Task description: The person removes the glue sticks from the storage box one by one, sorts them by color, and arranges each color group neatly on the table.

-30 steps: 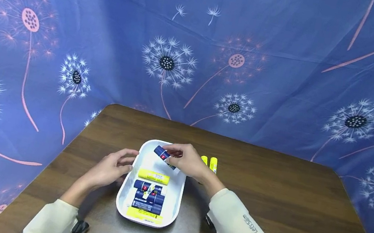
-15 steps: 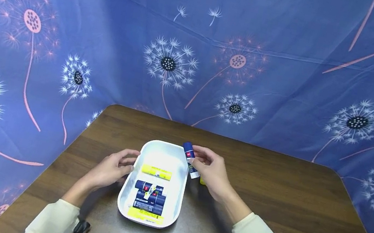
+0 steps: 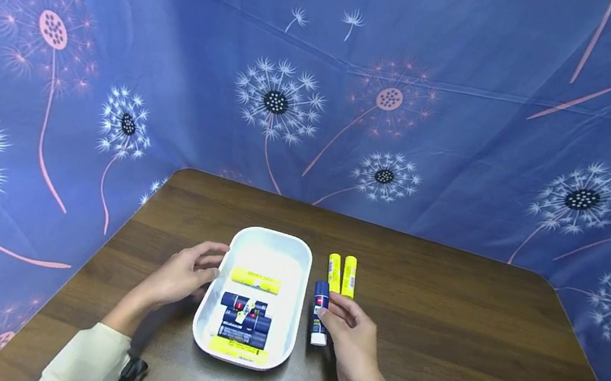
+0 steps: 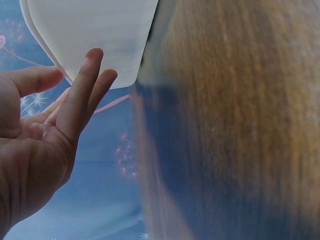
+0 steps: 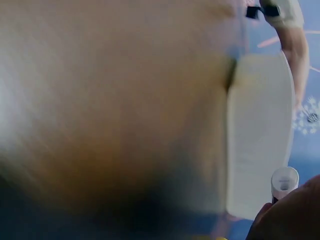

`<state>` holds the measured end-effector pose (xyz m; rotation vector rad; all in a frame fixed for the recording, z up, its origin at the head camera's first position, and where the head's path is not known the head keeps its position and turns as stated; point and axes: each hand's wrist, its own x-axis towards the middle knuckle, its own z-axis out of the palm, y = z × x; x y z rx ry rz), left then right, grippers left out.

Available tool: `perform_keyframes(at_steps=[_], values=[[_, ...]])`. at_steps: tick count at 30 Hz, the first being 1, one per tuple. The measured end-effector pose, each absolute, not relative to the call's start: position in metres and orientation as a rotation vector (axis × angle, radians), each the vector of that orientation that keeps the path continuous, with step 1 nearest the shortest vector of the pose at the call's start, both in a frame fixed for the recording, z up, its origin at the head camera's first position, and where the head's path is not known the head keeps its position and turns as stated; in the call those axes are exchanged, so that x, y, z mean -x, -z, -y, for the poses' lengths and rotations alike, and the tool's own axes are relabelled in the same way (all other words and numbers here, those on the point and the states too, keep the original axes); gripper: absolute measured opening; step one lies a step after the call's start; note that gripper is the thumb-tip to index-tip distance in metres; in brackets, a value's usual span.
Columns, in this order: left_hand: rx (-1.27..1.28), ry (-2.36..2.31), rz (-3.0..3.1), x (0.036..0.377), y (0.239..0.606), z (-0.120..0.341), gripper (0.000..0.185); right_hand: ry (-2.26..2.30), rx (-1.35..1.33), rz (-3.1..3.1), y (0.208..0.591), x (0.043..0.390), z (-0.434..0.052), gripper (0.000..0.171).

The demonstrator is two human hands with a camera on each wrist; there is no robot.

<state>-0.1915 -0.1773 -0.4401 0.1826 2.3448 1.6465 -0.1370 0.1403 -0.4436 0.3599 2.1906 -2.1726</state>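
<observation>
Blue glue stick (image 3: 319, 311) pinched in right hand (image 3: 352, 343), lying on table (image 3: 468, 339) between white tray (image 3: 298, 263) and two yellow sticks (image 3: 342, 274); left hand (image 3: 178, 277) relaxed at tray rim; likely to roll off-line once freed.

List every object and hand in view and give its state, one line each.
Blue glue stick: capped, on table, right hand pinching it.
Two yellow glue sticks: capped, side by side on table.
White tray: holds several glue sticks.
Left hand: fingers relaxed at tray's edge.
</observation>
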Motion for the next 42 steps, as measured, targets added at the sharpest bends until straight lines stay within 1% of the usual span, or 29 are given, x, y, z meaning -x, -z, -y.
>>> perform_keyframes(at_steps=[4,13,21,31,36,42], values=[[-0.192,-1.649,-2.354,0.192,0.439,0.179,0.051,2.171,-0.431,-2.165,0.455,0.127,-0.14,0.046],[-0.171,-1.641,-2.36,0.191,0.443,0.178,0.049,2.083,-0.56,-2.25,0.469,0.12,-0.152,0.048],[-0.125,-1.635,-2.381,0.193,0.446,0.176,0.049,2.062,-0.521,-2.29,0.476,0.116,-0.154,0.046],[-0.16,-1.652,-2.35,0.19,0.441,0.178,0.05,1.889,-0.419,-2.412,0.476,0.121,-0.154,0.042],[-0.189,-1.676,-2.322,0.191,0.441,0.176,0.05,1.781,-0.441,-2.477,0.473,0.123,-0.154,0.04],[-0.21,-1.679,-2.283,0.191,0.441,0.171,0.051,1.776,-0.444,-2.482,0.471,0.122,-0.153,0.039]])
